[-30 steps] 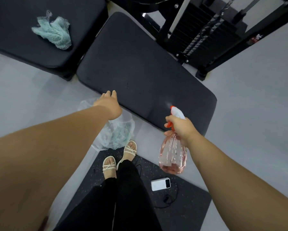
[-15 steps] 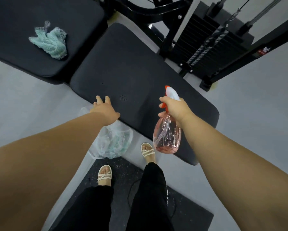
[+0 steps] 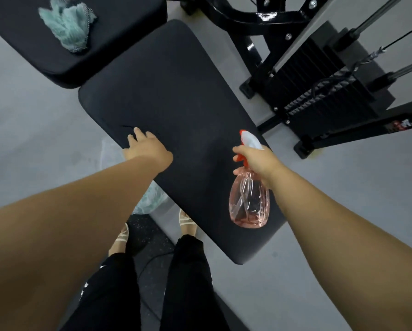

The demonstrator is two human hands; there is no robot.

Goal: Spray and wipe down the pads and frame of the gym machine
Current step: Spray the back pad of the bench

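Observation:
A long black bench pad (image 3: 176, 96) runs diagonally across the middle of the view. My right hand (image 3: 259, 160) grips a clear pink spray bottle (image 3: 249, 205) by its neck, a finger on the orange trigger, the white nozzle pointing up and left over the pad. My left hand (image 3: 147, 148) rests on the pad's near left edge with fingers spread. A teal cloth (image 3: 67, 27) lies crumpled on a second black pad (image 3: 119, 34) at the top left. The black machine frame (image 3: 259, 17) rises behind the pads.
A weight stack (image 3: 319, 80) with guide rods and cables stands at the right. A translucent plastic bag (image 3: 152, 199) lies on the grey floor under my left arm. My sandalled feet stand on a dark rubber mat (image 3: 147, 232) with a thin cable.
I have stepped closer to the bench. My right hand has carried the bottle forward over the pad. My left hand has moved from the pad's edge onto its surface.

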